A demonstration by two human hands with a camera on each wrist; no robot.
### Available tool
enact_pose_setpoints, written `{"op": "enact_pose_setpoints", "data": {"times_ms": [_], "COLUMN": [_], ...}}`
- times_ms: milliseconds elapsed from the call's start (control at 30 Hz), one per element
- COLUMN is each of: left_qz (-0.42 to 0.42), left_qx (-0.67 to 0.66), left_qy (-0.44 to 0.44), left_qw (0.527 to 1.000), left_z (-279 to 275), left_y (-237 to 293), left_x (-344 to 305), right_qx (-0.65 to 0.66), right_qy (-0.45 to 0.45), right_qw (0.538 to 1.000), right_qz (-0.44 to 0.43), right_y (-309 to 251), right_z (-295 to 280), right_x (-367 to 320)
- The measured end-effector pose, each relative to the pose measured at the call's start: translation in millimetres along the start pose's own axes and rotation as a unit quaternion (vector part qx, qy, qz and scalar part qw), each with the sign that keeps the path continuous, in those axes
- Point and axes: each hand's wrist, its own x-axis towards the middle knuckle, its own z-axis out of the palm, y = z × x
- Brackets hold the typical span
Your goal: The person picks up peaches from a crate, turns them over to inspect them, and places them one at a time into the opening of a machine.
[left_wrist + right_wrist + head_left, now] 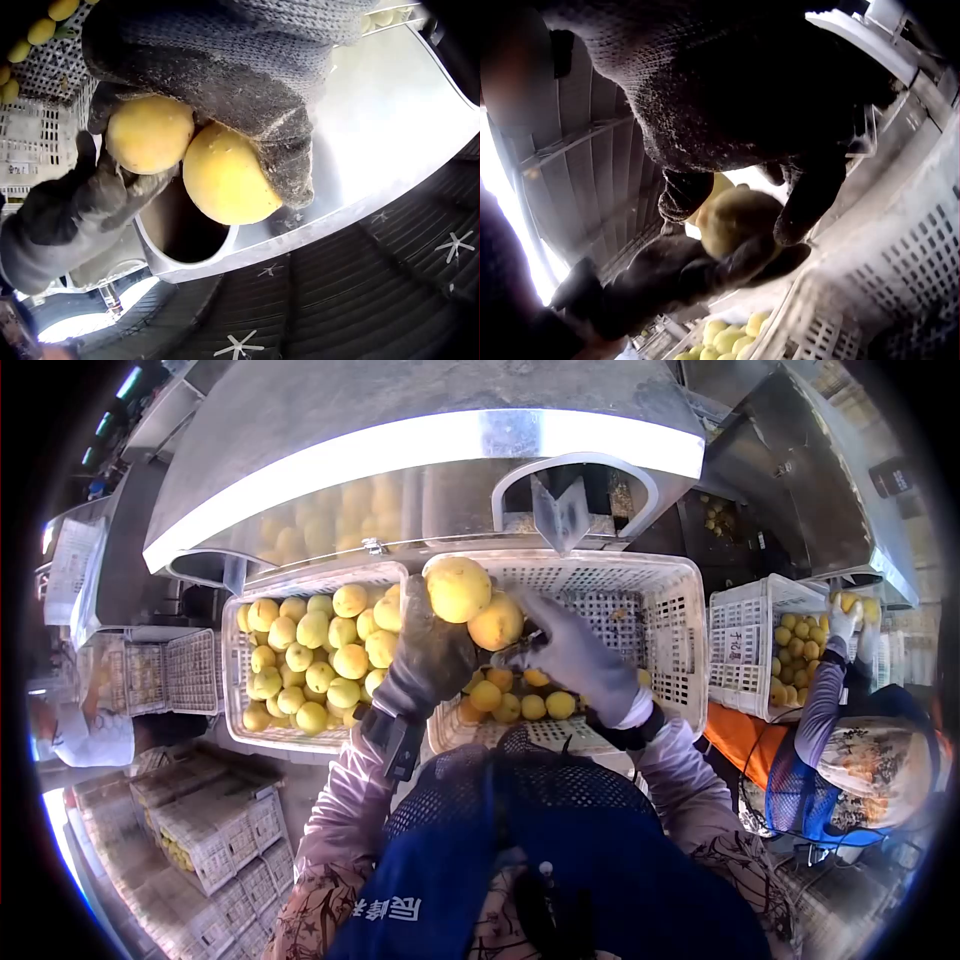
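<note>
My gloved left hand (432, 655) grips two round yellow fruits over the crates. The larger fruit (458, 589) sits near the thumb in the left wrist view; the second fruit (497, 622) lies beside it, among the fingers. From the other side my gloved right hand (570, 655) reaches to that second fruit, thumb and fingers on either side of it in the right wrist view. Below the hands stands a white slotted crate (672, 620) with several yellow fruits (507, 707) along its near side.
Left of it, another white crate (235, 695) is full of yellow fruit. A metal machine (430, 435) with an arched opening (575, 465) stands behind. At right, another person (850, 760) handles fruit over a crate (740, 650). Stacked crates (215, 830) stand at lower left.
</note>
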Motion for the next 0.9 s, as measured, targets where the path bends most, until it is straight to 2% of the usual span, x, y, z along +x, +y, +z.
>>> {"op": "enact_pose_setpoints", "data": {"times_ms": [33, 100, 167, 200, 233, 267, 300, 333, 367, 400, 433, 467, 500, 533, 567, 600, 633, 667, 700, 767, 800, 867, 900], "left_qz": [0.007, -0.043, -0.018, 0.002, 0.022, 0.042, 0.063, 0.068, 0.028, -0.014, -0.013, 0.021, 0.053, 0.025, 0.024, 0.020, 0.017, 0.038, 0.038, -0.014, -0.012, -0.098, -0.140], "left_qx": [-0.002, -0.118, -0.111, -0.105, -0.099, -0.093, -0.087, -0.086, -0.250, -0.407, -0.406, -0.228, -0.043, -0.127, -0.127, -0.138, -0.148, -0.039, -0.038, -0.184, -0.185, -0.364, -0.447], "left_qy": [0.007, 0.002, -0.001, -0.006, -0.011, -0.016, -0.021, -0.018, 0.045, 0.106, 0.109, 0.078, 0.043, 0.034, 0.034, 0.058, 0.083, 0.096, 0.098, 0.116, 0.116, 0.122, 0.124], "left_qw": [1.000, 0.992, 0.994, 0.994, 0.995, 0.995, 0.994, 0.994, 0.967, 0.907, 0.907, 0.970, 0.997, 0.991, 0.991, 0.988, 0.985, 0.994, 0.994, 0.976, 0.976, 0.918, 0.875], "left_z": [0, 3, -4, -9, -15, -20, -23, -18, -6, -8, -13, -20, -27, -25, -24, -22, -21, -10, -1, 18, 34, 71, 79], "left_y": [0, 0, -3, -4, -5, -5, -6, -7, -8, -4, -5, -7, -6, -6, -2, 4, 6, -3, -4, -2, -8, -22, -25], "left_x": [-1, -2, 0, 2, 4, 5, 7, 3, -5, -2, 0, 2, 4, -1, -4, -3, -1, -4, -5, -7, -9, -13, -10], "right_qx": [-0.097, -0.063, -0.027, 0.160, 0.340, 0.372, 0.370, 0.260, 0.147, 0.150, 0.147, 0.176, 0.204, 0.277, 0.277, 0.127, -0.026, -0.027, -0.075, -0.122, -0.121, -0.121, -0.077], "right_qy": [0.006, 0.007, 0.009, -0.037, -0.082, -0.066, -0.063, -0.065, -0.066, -0.056, -0.056, -0.028, 0.001, -0.004, -0.005, 0.021, 0.046, 0.046, 0.070, 0.094, 0.104, 0.116, 0.118], "right_qw": [0.990, 0.994, 0.997, 0.986, 0.932, 0.924, 0.925, 0.960, 0.982, 0.985, 0.985, 0.984, 0.978, 0.959, 0.959, 0.989, 0.994, 0.994, 0.990, 0.983, 0.983, 0.982, 0.988], "right_qz": [-0.101, -0.085, -0.070, 0.011, 0.093, 0.066, 0.062, 0.079, 0.096, 0.072, 0.069, 0.010, -0.047, -0.055, -0.054, -0.073, -0.092, -0.094, -0.100, -0.104, -0.092, -0.082, -0.059], "right_y": [8, 0, -12, -19, -23, 2, -7, -19, -27, -25, -24, -23, -24, -25, -28, -35, -41, -45, -48, -50, -50, -48, -46], "right_z": [11, 10, 1, -11, -19, -14, -13, -11, -11, -14, -15, -14, -12, -10, -10, -11, -12, -10, -8, -7, -8, -13, -17], "right_x": [-5, -9, -13, -16, -19, -14, -13, -11, -8, -4, -6, -12, -16, -17, -20, -22, -23, -25, -27, -27, -26, -22, -17]}}
